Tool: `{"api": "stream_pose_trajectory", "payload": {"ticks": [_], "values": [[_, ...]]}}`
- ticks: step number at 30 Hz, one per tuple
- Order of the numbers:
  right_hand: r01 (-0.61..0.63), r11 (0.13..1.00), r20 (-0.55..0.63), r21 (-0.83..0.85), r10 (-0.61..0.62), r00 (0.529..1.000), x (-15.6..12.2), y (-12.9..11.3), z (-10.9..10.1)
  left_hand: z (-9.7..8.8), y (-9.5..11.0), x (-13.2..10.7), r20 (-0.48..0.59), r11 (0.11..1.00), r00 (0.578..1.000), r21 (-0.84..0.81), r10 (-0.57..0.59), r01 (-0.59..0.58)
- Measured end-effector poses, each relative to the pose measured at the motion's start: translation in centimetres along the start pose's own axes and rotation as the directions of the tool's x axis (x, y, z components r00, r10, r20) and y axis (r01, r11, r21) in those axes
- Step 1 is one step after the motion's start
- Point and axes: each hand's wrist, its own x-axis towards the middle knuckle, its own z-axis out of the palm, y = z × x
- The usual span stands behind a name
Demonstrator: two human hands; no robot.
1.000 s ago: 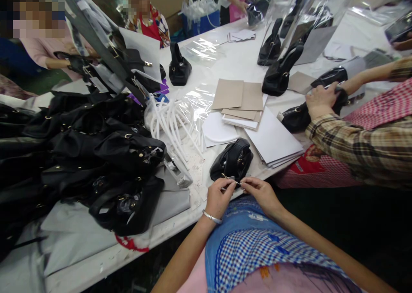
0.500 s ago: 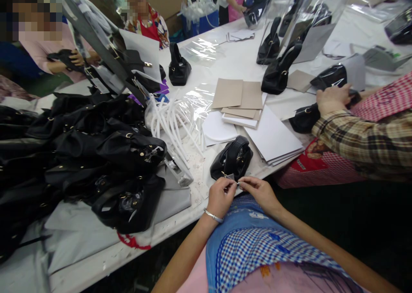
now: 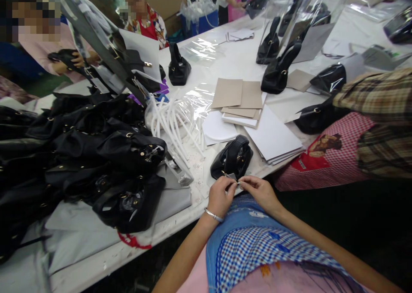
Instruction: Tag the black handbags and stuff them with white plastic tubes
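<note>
left hand [image 3: 222, 194] and right hand [image 3: 259, 194]: thumb and forefinger of each drawn narrow, tips nearly meeting on a small piece [image 3: 238, 182]. pale, thin; too small to tell what it is, or which hand bears most of it. bag [image 3: 229, 158], black, sits on the table [image 3: 231, 61] close to its near edge, just beyond the fingertips, handle up. thin gold-coloured bit and a grey tag [image 3: 231, 176] show between bag and left hand; cannot tell whether the small piece is joined to either.

risks (judged):
- drop. grip is by fingertips only, held about the table edge above the apron [image 3: 251, 241]. one slip and the piece could land on the lap or in the dark below, hard to find.
- tug. if the piece is tied to the bag, a sharp pull could drag the bag toward the edge; little table in front to stop it.
- snag. bracelet [image 3: 213, 215] on left wrist could catch on a loose cord, should one come near.
- knock. white sheets [image 3: 277, 134] lie just right of the bag, corner near the edge; a swing of the right elbow could shift them. co-worker's sleeve [image 3: 376, 93] is farther right, well apart, so a bump seems less likely.
</note>
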Motion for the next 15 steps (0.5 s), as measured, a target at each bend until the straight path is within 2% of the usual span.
{"api": "stream_pose_trajectory", "payload": {"ticks": [6,10,13,15], "values": [[0.047,0.994,-0.002,-0.099,-0.047,0.999,-0.1,0.0,0.3,0.0,-0.1,0.0,-0.007,0.999,0.999,-0.013,-0.038,0.038],[0.129,0.968,-0.061,-0.216,-0.145,0.988,-0.5,-0.5,0.6,0.4,-0.2,-0.3,-0.031,0.972,0.980,-0.136,-0.198,0.192],[0.241,0.904,-0.054,-0.354,-0.277,0.959,-0.7,-1.2,0.8,0.7,0.2,-0.5,0.112,0.860,0.939,-0.379,-0.325,0.343],[0.296,0.859,-0.032,-0.417,-0.339,0.940,-0.6,-1.6,1.0,0.8,0.6,-0.5,0.211,0.770,0.915,-0.495,-0.343,0.402]]}}
